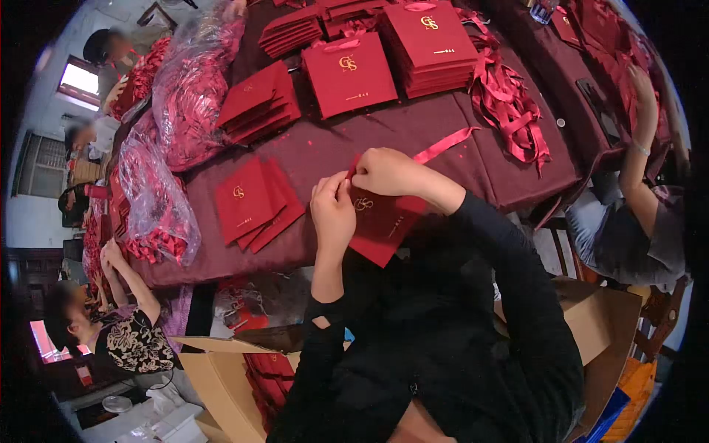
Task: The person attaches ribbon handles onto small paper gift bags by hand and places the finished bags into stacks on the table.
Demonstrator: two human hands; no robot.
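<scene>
A red paper bag [384, 232] with gold lettering hangs tilted between my hands, in front of my chest at the table's near edge. My left hand [334, 214] is closed on its upper left edge. My right hand [391, 175] is curled with fingers pinched at the bag's top, close to the left fingertips; the exact pinch point is hidden. A red ribbon [447, 144] runs out from behind the right wrist across the cloth. Left of my hands, several flat red bags [251, 203] lie fanned out.
Stacks of red bags [436, 44] stand across the cloth-covered table [517, 192]. A heap of red ribbons [509, 111] lies at the right, clear plastic sacks [188, 111] at the left. An open cardboard box [229, 384] is below. Other people sit left and right; one hand [641, 85] touches red bags.
</scene>
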